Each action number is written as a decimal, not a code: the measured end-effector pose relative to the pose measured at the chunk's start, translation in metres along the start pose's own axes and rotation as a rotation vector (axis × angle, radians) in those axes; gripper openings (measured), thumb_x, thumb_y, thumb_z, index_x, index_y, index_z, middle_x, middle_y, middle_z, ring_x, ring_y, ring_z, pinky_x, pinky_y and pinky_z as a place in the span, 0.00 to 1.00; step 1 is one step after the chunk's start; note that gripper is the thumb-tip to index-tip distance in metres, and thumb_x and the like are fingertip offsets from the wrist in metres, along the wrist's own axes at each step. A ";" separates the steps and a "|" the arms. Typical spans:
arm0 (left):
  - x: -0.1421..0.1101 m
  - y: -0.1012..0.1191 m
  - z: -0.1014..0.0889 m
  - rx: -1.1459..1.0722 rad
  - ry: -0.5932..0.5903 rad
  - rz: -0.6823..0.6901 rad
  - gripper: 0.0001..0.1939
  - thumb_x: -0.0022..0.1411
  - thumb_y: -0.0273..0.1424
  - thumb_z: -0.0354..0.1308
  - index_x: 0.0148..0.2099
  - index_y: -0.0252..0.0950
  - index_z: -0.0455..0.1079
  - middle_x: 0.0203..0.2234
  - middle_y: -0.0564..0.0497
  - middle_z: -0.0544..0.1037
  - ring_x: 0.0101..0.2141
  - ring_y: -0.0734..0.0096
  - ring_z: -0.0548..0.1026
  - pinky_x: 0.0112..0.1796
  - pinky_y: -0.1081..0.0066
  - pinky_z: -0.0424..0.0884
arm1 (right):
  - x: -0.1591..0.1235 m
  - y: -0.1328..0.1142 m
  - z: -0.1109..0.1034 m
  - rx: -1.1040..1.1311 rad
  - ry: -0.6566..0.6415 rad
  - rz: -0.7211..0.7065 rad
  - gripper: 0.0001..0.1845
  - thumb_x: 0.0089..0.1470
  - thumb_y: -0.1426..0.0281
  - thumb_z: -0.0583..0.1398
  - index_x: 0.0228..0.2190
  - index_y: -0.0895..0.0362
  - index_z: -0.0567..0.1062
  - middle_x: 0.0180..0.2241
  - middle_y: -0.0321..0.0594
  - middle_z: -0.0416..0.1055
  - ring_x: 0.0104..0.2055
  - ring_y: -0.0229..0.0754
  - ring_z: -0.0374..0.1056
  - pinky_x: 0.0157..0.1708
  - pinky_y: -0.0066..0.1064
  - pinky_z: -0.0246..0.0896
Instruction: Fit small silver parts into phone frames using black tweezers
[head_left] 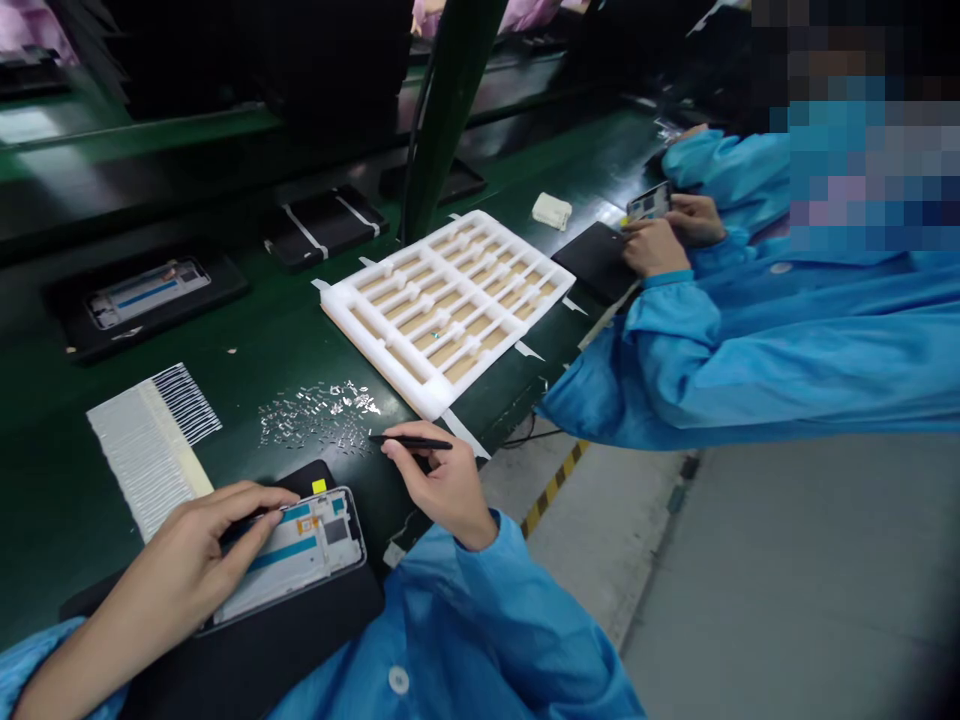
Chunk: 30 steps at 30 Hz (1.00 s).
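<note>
My left hand (199, 555) rests with curled fingers on an open phone frame (304, 548), pressing it onto a black mat (292, 630) at the near edge of the green bench. My right hand (442, 480) pinches black tweezers (411, 441), their tip pointing left toward a scatter of tiny clear parts (319, 412) on the bench. Both my sleeves are blue.
A white foam tray (446, 305) with slots lies past the parts. A white strip sheet (150, 440) lies at left. Another phone frame on a black mat (146, 293) sits farther back. A co-worker in blue (750, 330) at right holds a phone (649, 203).
</note>
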<state>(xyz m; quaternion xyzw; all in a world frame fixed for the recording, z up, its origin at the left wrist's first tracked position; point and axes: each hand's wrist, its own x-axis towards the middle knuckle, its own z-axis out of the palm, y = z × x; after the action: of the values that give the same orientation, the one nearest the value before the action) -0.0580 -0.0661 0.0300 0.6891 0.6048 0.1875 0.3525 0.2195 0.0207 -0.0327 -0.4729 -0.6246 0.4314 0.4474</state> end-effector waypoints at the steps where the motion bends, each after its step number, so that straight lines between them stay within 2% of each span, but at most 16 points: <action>1: 0.000 0.000 0.000 -0.003 0.001 0.000 0.20 0.74 0.48 0.57 0.58 0.48 0.81 0.51 0.49 0.85 0.44 0.63 0.85 0.34 0.78 0.80 | -0.001 0.001 -0.001 0.006 0.001 0.009 0.07 0.63 0.65 0.68 0.40 0.54 0.85 0.40 0.45 0.84 0.41 0.48 0.82 0.44 0.39 0.81; 5: -0.001 0.001 0.000 -0.006 0.003 -0.001 0.20 0.74 0.48 0.57 0.57 0.47 0.82 0.50 0.49 0.85 0.43 0.62 0.86 0.32 0.78 0.79 | -0.002 0.001 -0.002 0.062 0.055 0.060 0.09 0.63 0.63 0.68 0.41 0.54 0.85 0.38 0.44 0.84 0.37 0.47 0.82 0.40 0.38 0.82; 8: 0.000 0.001 0.000 -0.004 0.001 -0.008 0.20 0.73 0.49 0.57 0.56 0.47 0.82 0.50 0.48 0.86 0.43 0.61 0.86 0.30 0.78 0.79 | -0.001 -0.003 0.000 0.035 0.036 -0.006 0.08 0.63 0.64 0.67 0.41 0.53 0.85 0.41 0.45 0.84 0.40 0.48 0.82 0.42 0.39 0.82; 11: 0.001 0.001 0.000 0.001 0.023 0.007 0.19 0.73 0.49 0.57 0.55 0.48 0.83 0.49 0.49 0.86 0.44 0.61 0.86 0.34 0.77 0.81 | -0.001 -0.006 0.002 -0.014 0.005 -0.070 0.06 0.64 0.66 0.67 0.40 0.52 0.86 0.42 0.45 0.85 0.44 0.49 0.82 0.45 0.40 0.81; 16: 0.002 0.004 0.000 -0.007 0.030 0.027 0.19 0.74 0.49 0.56 0.54 0.47 0.83 0.49 0.49 0.86 0.44 0.62 0.86 0.34 0.77 0.81 | -0.001 0.000 0.003 0.078 0.084 0.044 0.09 0.63 0.62 0.68 0.40 0.54 0.85 0.38 0.44 0.84 0.36 0.47 0.82 0.39 0.38 0.83; 19: 0.001 0.004 0.000 -0.007 0.028 0.031 0.19 0.74 0.49 0.56 0.54 0.48 0.83 0.48 0.50 0.86 0.43 0.63 0.86 0.35 0.77 0.81 | -0.002 0.002 0.003 0.103 0.118 0.070 0.10 0.63 0.61 0.68 0.40 0.55 0.84 0.37 0.44 0.84 0.35 0.46 0.83 0.39 0.37 0.83; 24: 0.001 0.004 -0.001 -0.002 0.019 0.028 0.17 0.74 0.48 0.57 0.54 0.50 0.82 0.49 0.52 0.86 0.43 0.65 0.86 0.32 0.79 0.80 | 0.000 0.003 0.004 0.113 0.121 0.103 0.12 0.61 0.60 0.70 0.39 0.56 0.84 0.35 0.45 0.85 0.34 0.47 0.83 0.39 0.38 0.84; 30: 0.002 0.006 -0.001 0.002 0.052 0.048 0.18 0.74 0.49 0.57 0.52 0.48 0.83 0.48 0.51 0.87 0.43 0.64 0.86 0.35 0.78 0.81 | 0.009 0.007 0.005 0.203 0.094 0.172 0.20 0.56 0.54 0.72 0.39 0.58 0.83 0.32 0.46 0.85 0.32 0.49 0.84 0.38 0.39 0.85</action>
<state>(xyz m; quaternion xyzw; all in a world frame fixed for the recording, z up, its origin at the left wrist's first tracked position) -0.0542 -0.0639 0.0346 0.6985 0.5973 0.2133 0.3314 0.2149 0.0302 -0.0396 -0.4968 -0.5132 0.5064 0.4831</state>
